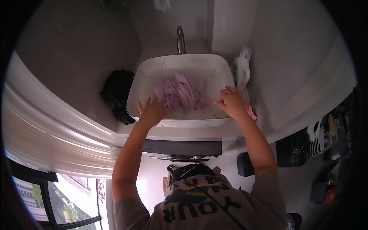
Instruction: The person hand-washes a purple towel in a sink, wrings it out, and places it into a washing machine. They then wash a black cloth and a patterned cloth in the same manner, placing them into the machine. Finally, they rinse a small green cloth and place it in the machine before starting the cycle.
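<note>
A crumpled lilac cloth [184, 90] lies in cloudy water inside a white, marble-patterned vessel sink [146, 64]. My left hand [151, 112] hovers over the sink's near left part, fingers apart and holding nothing; its fingertips come close to the cloth's left edge. Over the right side of the basin is my right hand [231, 101], its fingers also apart and bare of any object. A gap separates it from the cloth. Whether either hand touches the rim or the water, I cannot tell. Behind the basin stands a metal faucet [180, 41].
Dark bunched fabric [117, 93] lies against the sink's left side. A white detergent bottle [243, 69] with a handle stands at the right, beyond a pink item [251, 111] partly behind my wrist. Below the counter is a dark drawer front [184, 147]. A pale curtain [66, 135] hangs at left.
</note>
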Motion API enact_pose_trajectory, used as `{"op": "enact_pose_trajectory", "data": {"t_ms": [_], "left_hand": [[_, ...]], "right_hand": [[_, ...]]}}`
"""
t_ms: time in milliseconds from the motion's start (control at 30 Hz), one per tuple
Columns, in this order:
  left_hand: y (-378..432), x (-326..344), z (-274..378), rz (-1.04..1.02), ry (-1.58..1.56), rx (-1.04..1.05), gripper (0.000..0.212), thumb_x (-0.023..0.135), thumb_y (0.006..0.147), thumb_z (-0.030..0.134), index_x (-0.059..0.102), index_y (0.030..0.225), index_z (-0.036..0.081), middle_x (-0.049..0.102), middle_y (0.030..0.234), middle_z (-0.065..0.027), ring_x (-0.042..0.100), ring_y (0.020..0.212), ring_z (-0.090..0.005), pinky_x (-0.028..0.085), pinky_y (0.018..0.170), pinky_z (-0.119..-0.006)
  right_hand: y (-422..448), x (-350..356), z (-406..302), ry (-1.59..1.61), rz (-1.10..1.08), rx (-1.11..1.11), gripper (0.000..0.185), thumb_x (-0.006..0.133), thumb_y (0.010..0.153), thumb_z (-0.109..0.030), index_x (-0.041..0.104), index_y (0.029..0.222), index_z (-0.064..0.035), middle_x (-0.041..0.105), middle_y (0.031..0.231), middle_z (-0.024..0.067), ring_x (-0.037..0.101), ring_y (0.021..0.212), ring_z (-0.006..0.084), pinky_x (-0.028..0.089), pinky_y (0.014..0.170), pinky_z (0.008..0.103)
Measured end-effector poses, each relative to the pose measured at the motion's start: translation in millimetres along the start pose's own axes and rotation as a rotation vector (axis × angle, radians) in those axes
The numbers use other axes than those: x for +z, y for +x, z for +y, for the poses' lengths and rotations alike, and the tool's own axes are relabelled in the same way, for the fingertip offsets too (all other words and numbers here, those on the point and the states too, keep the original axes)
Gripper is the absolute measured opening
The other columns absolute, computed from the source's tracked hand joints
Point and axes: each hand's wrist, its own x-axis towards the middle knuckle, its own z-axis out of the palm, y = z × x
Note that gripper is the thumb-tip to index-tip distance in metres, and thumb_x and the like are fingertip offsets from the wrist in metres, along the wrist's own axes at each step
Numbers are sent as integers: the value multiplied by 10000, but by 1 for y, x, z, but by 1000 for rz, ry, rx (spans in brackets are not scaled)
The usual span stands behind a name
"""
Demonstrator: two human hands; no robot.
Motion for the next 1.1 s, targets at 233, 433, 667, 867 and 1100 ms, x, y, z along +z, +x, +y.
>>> {"op": "enact_pose_trajectory", "data": {"t_ms": [233, 433, 667, 867, 1100], "left_hand": [[-11, -2, -11, -52, -23, -135, 536, 452, 870, 529, 510, 1244, 149, 401, 1363, -137, 240, 1335, -341, 41, 1009, -669], [-19, 9, -18, 102, -75, -96, 509, 524, 861, 423, 458, 1284, 148, 316, 1416, -151, 225, 1341, -341, 49, 1016, -648], [-63, 10, -22, 549, -327, 60, 432, 587, 808, 111, 485, 1228, 110, 289, 1433, -145, 226, 1345, -327, 62, 1058, -566], [-153, 42, -48, 536, -439, -17, 328, 550, 821, 57, 534, 1149, 58, 368, 1388, -156, 300, 1312, -338, 168, 1048, -550], [-302, 108, -121, 245, -605, -298, 309, 527, 823, -3, 525, 1132, 20, 431, 1322, -183, 372, 1257, -355, 319, 1013, -442]], "right_hand": [[-1, 31, -6, 138, 395, -29, 287, 671, 755, -359, 665, 724, -73, 516, 1248, 154, 354, 1263, 363, 264, 1020, 491], [-5, 30, 0, 308, 566, -74, 261, 651, 763, -132, 634, 1019, -82, 525, 1212, 148, 387, 1228, 348, 343, 979, 442], [-105, 23, -38, 1109, 290, -3, 150, 552, 843, -29, 629, 972, -17, 587, 692, 46, 584, 592, 117, 458, 554, 236], [-190, 143, -70, 825, -44, 275, 148, 591, 835, -171, 636, 930, -68, 634, 733, 111, 603, 606, 240, 463, 555, 312], [-261, 338, -106, 326, -581, 473, 558, 539, 832, -341, 401, 1306, -80, 648, 918, 146, 618, 869, 303, 494, 741, 415]]}}
